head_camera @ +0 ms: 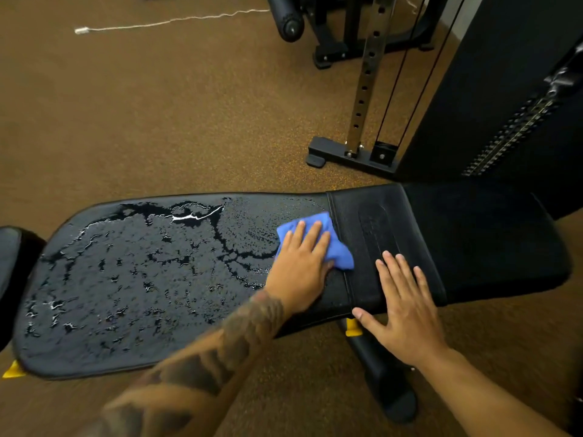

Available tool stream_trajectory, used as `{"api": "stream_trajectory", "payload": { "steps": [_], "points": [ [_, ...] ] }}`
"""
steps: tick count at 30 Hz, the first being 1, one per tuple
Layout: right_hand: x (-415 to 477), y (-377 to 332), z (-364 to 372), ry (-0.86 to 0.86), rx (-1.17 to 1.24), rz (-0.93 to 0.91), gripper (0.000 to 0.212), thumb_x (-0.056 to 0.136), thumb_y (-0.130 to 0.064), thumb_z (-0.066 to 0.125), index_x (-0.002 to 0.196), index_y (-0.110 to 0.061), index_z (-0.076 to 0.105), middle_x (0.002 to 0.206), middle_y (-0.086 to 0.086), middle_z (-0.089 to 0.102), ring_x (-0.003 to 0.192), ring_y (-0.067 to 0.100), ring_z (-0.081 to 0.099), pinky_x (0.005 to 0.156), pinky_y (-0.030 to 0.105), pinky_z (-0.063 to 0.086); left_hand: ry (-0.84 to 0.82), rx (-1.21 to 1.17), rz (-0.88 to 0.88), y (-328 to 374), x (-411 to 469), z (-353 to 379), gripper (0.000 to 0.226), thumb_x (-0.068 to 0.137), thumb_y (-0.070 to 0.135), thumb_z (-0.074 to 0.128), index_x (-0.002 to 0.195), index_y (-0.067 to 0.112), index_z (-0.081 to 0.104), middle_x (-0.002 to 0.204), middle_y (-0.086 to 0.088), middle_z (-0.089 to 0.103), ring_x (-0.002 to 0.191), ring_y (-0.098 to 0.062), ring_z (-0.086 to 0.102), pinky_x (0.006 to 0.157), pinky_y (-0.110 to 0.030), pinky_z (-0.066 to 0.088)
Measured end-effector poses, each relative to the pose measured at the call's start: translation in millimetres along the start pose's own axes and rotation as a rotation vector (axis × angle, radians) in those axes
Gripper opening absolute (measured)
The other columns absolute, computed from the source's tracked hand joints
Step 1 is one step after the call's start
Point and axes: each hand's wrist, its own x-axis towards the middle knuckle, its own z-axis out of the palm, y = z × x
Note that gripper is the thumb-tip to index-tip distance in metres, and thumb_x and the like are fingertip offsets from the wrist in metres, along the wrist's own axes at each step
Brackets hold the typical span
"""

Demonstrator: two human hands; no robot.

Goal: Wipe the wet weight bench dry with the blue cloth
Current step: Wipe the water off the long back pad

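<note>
Two hands lie flat on the weight bench (126, 279), whose long axis runs left to right across the frame, rising slightly toward the right; its long pad fills the lower left and centre, and a shorter pad (473, 241) continues it at right, the two meeting at a seam right of centre. The left hand (299, 263) presses the blue cloth (340, 255) with straight fingers, gripping nothing; the cloth sits crumpled on the long pad just left of the seam, near the far edge. The right hand (407, 310) rests open, fingers spread, on the shorter pad at its near edge, just beside the seam; this pad looks matte.

Water (189, 217) covers the long pad in pools and beads from its rounded left end up to the cloth; fine droplets lie next to the cloth. Brown floor (157, 121) lies open beyond the far edge at left and centre; at the pad's lower left corner a yellow tab (14, 370) sticks out, and another dark pad (9, 263) stands just beside the left end.

Behind the shorter pad, at upper right, a black cable machine (504, 89) rises close to the far edge; its holed upright (367, 74) and base foot (347, 156) stand on the floor near it. A bench leg (388, 383) with a yellow part (351, 328) shows under the near edge; a white cord (157, 23) lies well apart at upper left.
</note>
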Motion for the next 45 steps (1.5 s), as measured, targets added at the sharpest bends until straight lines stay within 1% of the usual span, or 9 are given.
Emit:
{"api": "stream_trajectory", "payload": {
  "steps": [5,8,14,19,25,30,34,39,45],
  "points": [
    [0.0,-0.1,-0.7,0.005,-0.002,-0.006,0.092,0.084,-0.073,0.032,0.149,-0.008,0.023,0.159,0.008,0.016,0.147,0.022,0.008,0.118,0.048,0.012,-0.011,0.017,-0.279,-68.2,38.7,-28.0,0.057,0.103,0.040,0.036,0.151,0.010,0.027,0.160,-0.015,0.019,0.146,-0.040,0.012,0.118,-0.046,0.008],
    [0.3,-0.3,-1.2,-0.006,0.005,-0.003,0.093,0.084,-0.074,0.031,0.149,-0.009,0.022,0.159,0.008,0.015,0.147,0.022,0.006,0.118,0.048,0.012,0.020,-0.022,-0.342,-92.7,-8.9,-26.0,0.056,0.102,0.041,0.034,0.149,0.010,0.033,0.158,-0.017,0.023,0.145,-0.043,0.015,0.119,-0.051,0.011],
    [0.6,-0.2,-2.7,-0.014,0.000,0.005,0.092,0.083,-0.072,0.035,0.149,-0.009,0.023,0.159,0.008,0.015,0.147,0.022,0.007,0.117,0.050,0.016,0.026,-0.007,-0.117,-17.7,-108.4,-4.8,0.059,0.097,0.046,0.031,0.140,0.010,0.048,0.149,-0.015,0.043,0.138,-0.044,0.035,0.109,-0.060,0.032],
    [0.0,-0.4,-1.3,-0.011,-0.017,0.009,0.092,0.082,-0.071,0.036,0.149,-0.008,0.024,0.159,0.008,0.016,0.147,0.023,0.009,0.117,0.049,0.015,-0.030,-0.028,0.066,24.9,-53.8,11.2,0.055,0.095,0.041,0.036,0.138,0.010,0.050,0.148,-0.014,0.044,0.136,-0.044,0.038,0.108,-0.058,0.035],
    [-1.3,-0.5,-1.5,-0.008,-0.025,0.009,0.093,0.083,-0.074,0.030,0.150,-0.010,0.019,0.159,0.007,0.012,0.147,0.021,0.005,0.118,0.047,0.010,0.010,-0.039,-0.167,-28.1,-5.3,-12.2,0.056,0.100,0.039,0.043,0.149,0.012,0.035,0.159,-0.013,0.025,0.146,-0.039,0.016,0.117,-0.049,0.011],
    [-1.7,1.1,-1.2,-0.016,-0.027,0.008,0.094,0.083,-0.076,0.028,0.151,-0.011,0.017,0.160,0.006,0.009,0.147,0.021,0.001,0.119,0.046,0.007,0.070,-0.061,-0.320,-57.6,-67.0,-12.4,0.058,0.099,0.045,0.037,0.145,0.010,0.041,0.156,-0.016,0.031,0.144,-0.042,0.021,0.117,-0.053,0.017],
    [-1.3,1.7,-0.6,-0.018,-0.027,0.002,0.094,0.084,-0.076,0.027,0.151,-0.012,0.015,0.160,0.006,0.008,0.147,0.021,0.001,0.119,0.047,0.007,0.099,-0.015,-0.284,-24.2,-120.1,4.0,0.057,0.094,0.041,0.037,0.139,0.008,0.048,0.149,-0.017,0.041,0.138,-0.045,0.033,0.112,-0.058,0.029],
    [-1.1,1.1,0.6,-0.002,-0.021,0.004,0.093,0.083,-0.074,0.030,0.150,-0.011,0.018,0.160,0.007,0.011,0.147,0.022,0.004,0.119,0.046,0.008,0.053,0.016,-0.113,30.1,-97.3,21.1,0.054,0.093,0.037,0.040,0.137,0.009,0.051,0.146,-0.017,0.046,0.135,-0.045,0.039,0.106,-0.060,0.035],
    [-2.0,0.7,2.2,0.018,-0.035,-0.002,0.092,0.083,-0.074,0.028,0.150,-0.010,0.018,0.159,0.007,0.012,0.147,0.022,0.005,0.119,0.046,0.008,0.044,0.008,-0.189,9.3,-29.4,4.3,0.055,0.101,0.039,0.039,0.148,0.011,0.036,0.157,-0.015,0.028,0.145,-0.041,0.021,0.116,-0.051,0.018]
  ]
}}
